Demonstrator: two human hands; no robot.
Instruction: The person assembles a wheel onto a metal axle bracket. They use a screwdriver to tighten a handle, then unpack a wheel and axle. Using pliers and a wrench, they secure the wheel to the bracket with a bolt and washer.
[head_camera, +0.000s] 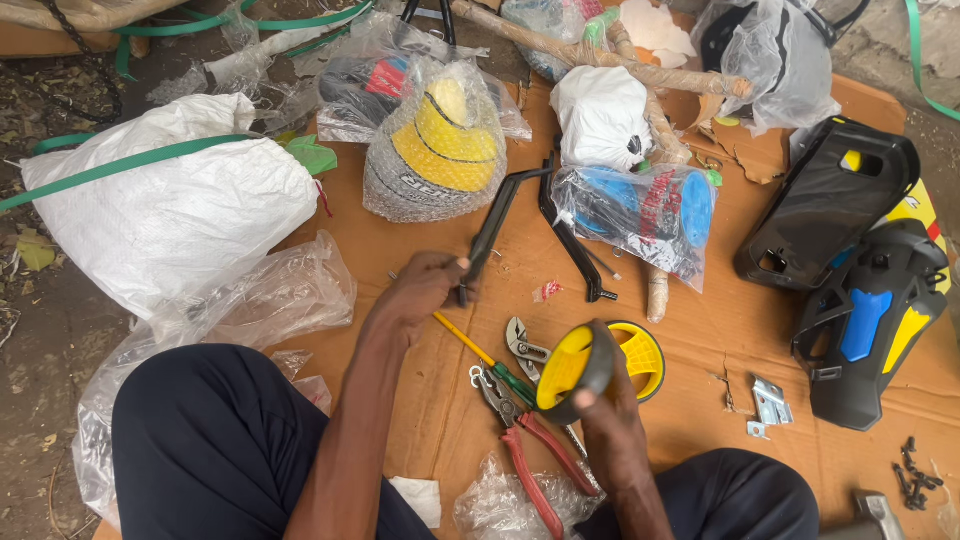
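- Gripping a small yellow wheel with a grey tyre (572, 372), the right hand (605, 420) holds it on edge low in the middle of the view, fingers curled over the tyre.
- A second yellow wheel (640, 357) lies just behind the first, touching it or nearly so, flat on the cardboard sheet (700, 330).
- The left hand (425, 290) is closed round the lower end of a black bent metal bracket (495, 225), which slants up and to the right from the fist.
- A second black bracket (568, 245) lies on the cardboard just right of the first.
- Between the two hands lie a yellow-handled screwdriver with a green shaft end (485, 357), silver pliers (525, 348) and red-handled pliers (525, 450).
- A blue part wrapped in clear plastic (640, 210) sits above the wheels, with a white wrapped bundle (600, 115) behind it.
- A yellow and grey item in bubble wrap (437, 150) stands above the left hand.
- A large white woven sack with a green strap (165, 210) lies at the left.
- Black moulded body parts with blue and yellow panels (865, 300) rest at the right edge.
- Small silver brackets (768, 405) lie near those parts, and a cluster of black screws (915, 475) sits in the lower right corner.
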